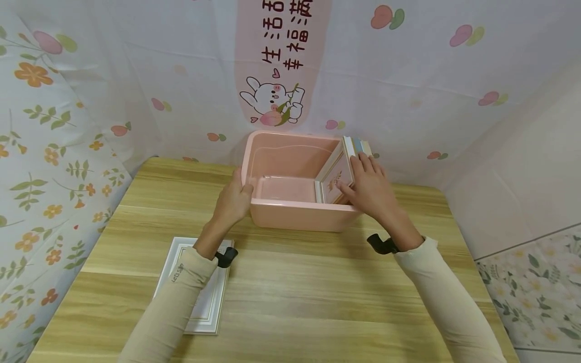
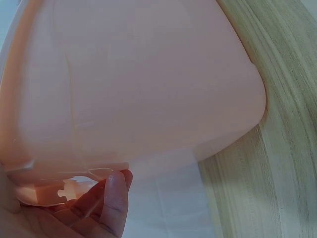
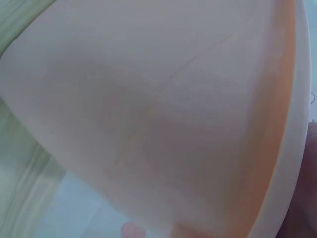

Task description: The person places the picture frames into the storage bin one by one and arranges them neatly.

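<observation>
A pink plastic storage bin [image 1: 304, 216] sits at the far side of the table. My left hand [image 1: 232, 200] grips its left end; in the left wrist view the fingers [image 2: 115, 198] curl at the rim beside a handle opening. Several upright picture frames [image 1: 337, 177], or flat framed pieces like them, lean together inside the right end, the front one pink with a gold design. My right hand [image 1: 373, 185] holds this stack from above, thumb on the front face and fingers over the top edges. In the right wrist view the bin's outer wall [image 3: 148, 99] hides most of that hand.
A white picture frame [image 1: 210, 302] lies flat on the wooden table [image 1: 308, 292], partly under the left forearm. A printed cloth [image 1: 190, 75] hangs right behind the bin. Floral cloth borders the left side, and a pale wall [image 1: 513, 166] stands at the right.
</observation>
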A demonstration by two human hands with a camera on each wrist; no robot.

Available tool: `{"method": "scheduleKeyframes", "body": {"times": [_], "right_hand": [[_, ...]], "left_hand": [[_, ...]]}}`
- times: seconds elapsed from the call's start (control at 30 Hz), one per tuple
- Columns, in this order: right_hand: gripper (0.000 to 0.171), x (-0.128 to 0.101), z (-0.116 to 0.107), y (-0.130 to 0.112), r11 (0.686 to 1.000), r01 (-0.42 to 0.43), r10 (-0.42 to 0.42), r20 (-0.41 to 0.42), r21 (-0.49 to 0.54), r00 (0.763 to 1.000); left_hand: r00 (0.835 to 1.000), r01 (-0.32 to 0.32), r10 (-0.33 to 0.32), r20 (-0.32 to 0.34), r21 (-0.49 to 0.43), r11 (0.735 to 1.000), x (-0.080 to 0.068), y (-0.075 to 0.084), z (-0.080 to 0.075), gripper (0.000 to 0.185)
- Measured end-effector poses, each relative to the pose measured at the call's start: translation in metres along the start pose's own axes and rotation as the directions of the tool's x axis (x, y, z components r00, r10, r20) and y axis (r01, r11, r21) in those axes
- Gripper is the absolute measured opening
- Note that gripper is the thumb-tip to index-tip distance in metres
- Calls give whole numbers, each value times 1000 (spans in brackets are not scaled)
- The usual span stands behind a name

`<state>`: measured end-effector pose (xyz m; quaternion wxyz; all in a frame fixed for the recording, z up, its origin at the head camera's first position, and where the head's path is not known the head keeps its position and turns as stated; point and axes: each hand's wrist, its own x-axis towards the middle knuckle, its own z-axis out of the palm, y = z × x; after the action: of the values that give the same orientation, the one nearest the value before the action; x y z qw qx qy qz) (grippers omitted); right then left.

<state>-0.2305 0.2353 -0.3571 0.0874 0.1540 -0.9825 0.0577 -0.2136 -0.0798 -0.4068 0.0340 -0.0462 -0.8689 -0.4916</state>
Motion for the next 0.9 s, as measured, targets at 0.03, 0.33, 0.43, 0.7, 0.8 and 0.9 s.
{"method": "scheduleKeyframes", "body": {"times": [0.03, 0.33, 0.43, 0.7, 0.8, 0.9], "right_hand": [[66, -2, 0, 2, 1000, 11, -11, -10, 3, 1000], [70, -15, 2, 14, 985, 30, -25, -31, 173, 999], [74, -19, 3, 16, 959, -13, 15, -6, 284, 1000], [76, -25, 9, 22, 873, -48, 71, -29, 485, 997], [74, -27, 11, 24, 826, -59, 86, -20, 560, 996], [75, -29, 12, 25, 796, -83, 107, -4, 600, 994]], "left_hand": [[1000, -4, 4, 1, -4, 1000, 0, 0, 0, 50], [1000, -14, 13, -8, -6, 1000, 0, 0, 1, 48], [1000, -9, 9, -2, -8, 1000, 0, -1, 1, 49], [1000, 3, -3, 9, -7, 1000, -1, 0, 1, 51], [1000, 3, -3, 9, -5, 1000, -1, -1, 1, 51], [1000, -2, 2, 6, 0, 1000, 0, -1, 1, 50]]}}
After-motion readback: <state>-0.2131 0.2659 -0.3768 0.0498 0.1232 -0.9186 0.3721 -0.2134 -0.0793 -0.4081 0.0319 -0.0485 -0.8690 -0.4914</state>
